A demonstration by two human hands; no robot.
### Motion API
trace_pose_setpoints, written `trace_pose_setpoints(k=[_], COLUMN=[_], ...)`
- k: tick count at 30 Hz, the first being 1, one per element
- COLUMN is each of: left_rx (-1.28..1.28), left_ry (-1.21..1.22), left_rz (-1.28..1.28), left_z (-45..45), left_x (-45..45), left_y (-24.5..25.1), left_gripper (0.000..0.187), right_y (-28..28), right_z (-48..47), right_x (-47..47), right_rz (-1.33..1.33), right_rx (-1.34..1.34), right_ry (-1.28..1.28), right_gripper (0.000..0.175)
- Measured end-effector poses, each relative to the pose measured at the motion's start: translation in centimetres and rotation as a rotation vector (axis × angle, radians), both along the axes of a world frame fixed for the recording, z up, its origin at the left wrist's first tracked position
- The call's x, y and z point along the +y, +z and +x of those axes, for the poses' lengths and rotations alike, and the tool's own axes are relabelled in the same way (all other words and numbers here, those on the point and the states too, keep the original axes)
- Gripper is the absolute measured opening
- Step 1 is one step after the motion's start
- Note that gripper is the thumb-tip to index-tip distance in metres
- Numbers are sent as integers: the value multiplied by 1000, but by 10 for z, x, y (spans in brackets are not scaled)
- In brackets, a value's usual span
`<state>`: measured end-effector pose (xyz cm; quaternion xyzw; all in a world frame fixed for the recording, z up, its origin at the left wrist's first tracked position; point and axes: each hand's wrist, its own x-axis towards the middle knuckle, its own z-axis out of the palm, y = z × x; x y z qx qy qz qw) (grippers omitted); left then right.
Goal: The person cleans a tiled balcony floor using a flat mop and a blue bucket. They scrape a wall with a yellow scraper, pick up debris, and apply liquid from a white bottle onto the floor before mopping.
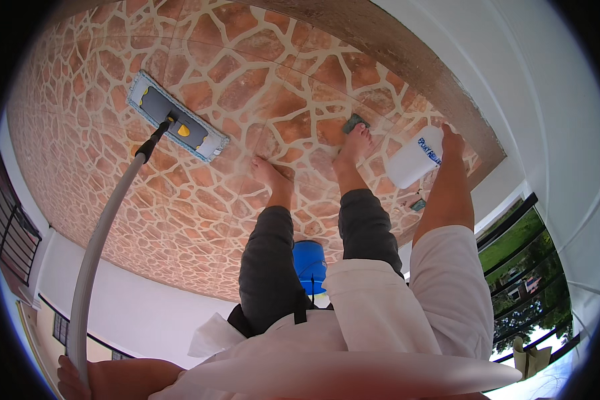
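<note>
At the lower left my left hand grips the pole of a flat mop. The mop head, a grey plate on a pale blue-edged pad, lies on the stone-patterned floor at upper left. On the right my right hand holds a white plastic jug with blue handwriting by its top end; its fingers are partly hidden. The jug is tilted in the view; whether it touches the floor I cannot tell. A dark green scouring pad lies at the toes of my bare right foot.
A blue bucket stands behind my legs. A small green piece lies below the jug. A brown border and a white wall run along the upper right. Dark railings are at the right, a barred window at the left.
</note>
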<state>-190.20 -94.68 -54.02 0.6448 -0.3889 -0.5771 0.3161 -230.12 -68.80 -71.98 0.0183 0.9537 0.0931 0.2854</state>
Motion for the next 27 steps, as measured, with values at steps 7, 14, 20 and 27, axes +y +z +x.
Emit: trace_pose_setpoints(k=[7, 14, 20, 27], left_rx=[115, -218, -239, -300], left_ry=[-382, -150, -310, -365], left_rz=[-646, -830, -777, -645], left_z=[125, 86, 76, 60], left_x=[-102, -56, -19, -3], left_y=[275, 259, 249, 254], left_gripper=[17, 20, 17, 11], right_y=[48, 32, 12, 17], right_z=[72, 72, 9, -84], right_x=[92, 129, 169, 261], right_rz=[-122, 28, 83, 273], right_rx=[8, -289, -506, -423], right_ry=[-167, 1, -66, 10], right_gripper=[73, 63, 52, 52])
